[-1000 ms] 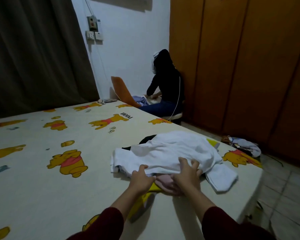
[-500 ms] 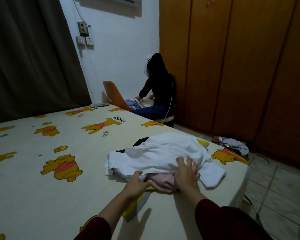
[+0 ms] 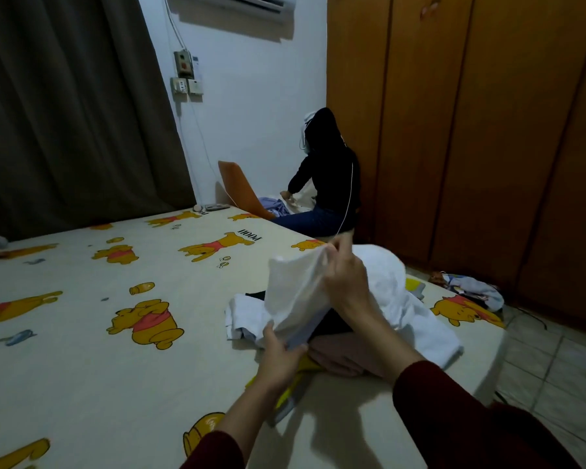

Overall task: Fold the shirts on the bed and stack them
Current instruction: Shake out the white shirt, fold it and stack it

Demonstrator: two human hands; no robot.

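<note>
Head view: a person stands at the near edge of the bed [image 3: 82,333], both hands working a heap of clothes close to its right corner

White shirt [image 3: 295,292]: top of the heap; one part raised off the pile, the rest draped over the garments below and trailing toward the bed's right edge

Right hand [image 3: 347,286]: raised above the heap; its grip is pinched on the shirt's upper edge, fingertips bunching the cloth; likely held high so the fabric hangs free and can be told apart from what lies under it

Left hand [image 3: 279,353]: lower and nearer; fingers curled around the shirt's bottom edge, thumb on top; probably keeping the cloth taut against the lift

Pile beneath: a pink garment [image 3: 345,353] and a dark garment [image 3: 332,323] lie under the white one; a yellow garment [image 3: 305,367] pokes out at the near side; none looks folded

Progress: early, by my reading; no folded stack is visible

Risk: the lift may drag lower garments along

Background: another person [image 3: 329,177] sits by the wardrobe [image 3: 471,130]
</note>
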